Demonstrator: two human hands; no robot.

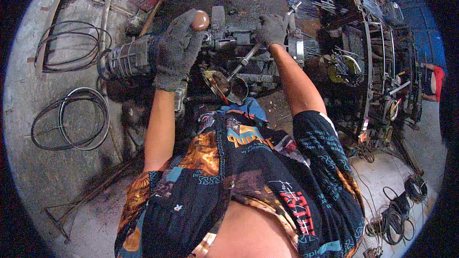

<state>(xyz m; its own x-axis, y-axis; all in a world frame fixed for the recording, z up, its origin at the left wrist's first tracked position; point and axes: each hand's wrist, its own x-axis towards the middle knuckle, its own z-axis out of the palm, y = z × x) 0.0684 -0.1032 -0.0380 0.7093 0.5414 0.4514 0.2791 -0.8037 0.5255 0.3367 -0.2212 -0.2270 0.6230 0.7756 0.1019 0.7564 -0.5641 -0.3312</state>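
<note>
A dark knitted work glove covers my left hand [180, 50], which is closed at the shiny brown ball knob [200, 20] on the left part of a dark, greasy bench machine [229, 43]. The knob shows beside the fingertips; the palm side is hidden. My right hand [271, 29], gloved as well, is curled at the spoked metal turning handle [247, 58] on the machine's right part. One bar of this handle slopes toward me, and another rises past my knuckles. Below the machine's middle sit round metal containers [237, 90] with dirty insides.
A ribbed motor [128, 61] forms the machine's left end. Coiled cables [71, 119] lie on the floor at left. Metal rods fill a yellowish bucket [345, 69] by a metal rack [375, 67] at right. Another person's arm in a red sleeve [437, 83] appears at the far right.
</note>
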